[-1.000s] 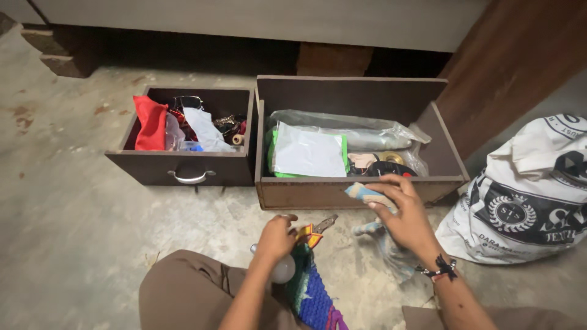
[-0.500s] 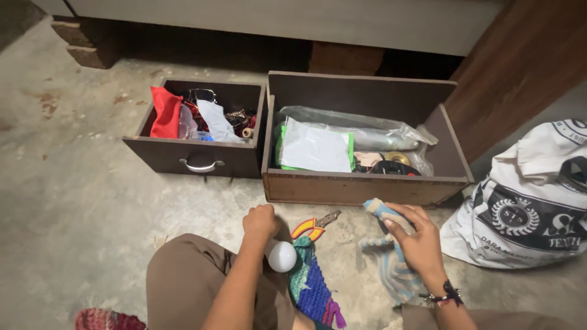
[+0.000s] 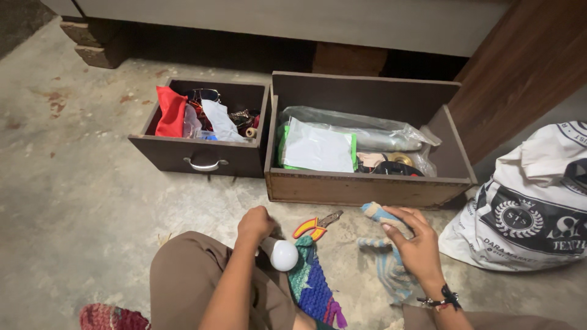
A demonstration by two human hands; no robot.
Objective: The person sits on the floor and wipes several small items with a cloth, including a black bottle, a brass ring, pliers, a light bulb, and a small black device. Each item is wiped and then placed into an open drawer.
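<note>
A bare concrete floor [image 3: 92, 183] carries two pulled-out dark drawers: a small drawer [image 3: 202, 156] stuffed with cloth and oddments, and a large drawer [image 3: 367, 186] with plastic-wrapped things. The left hand [image 3: 255, 225] is closed around the neck of a white light bulb [image 3: 283, 255], just above a knitted blue-green cloth [image 3: 312, 281] and beside orange-handled pliers [image 3: 315, 226]. The right hand [image 3: 416, 241] pinches a striped sock [image 3: 382, 215] between curled fingers. Glass wants a soft, steady grip, held well clear of the pliers.
</note>
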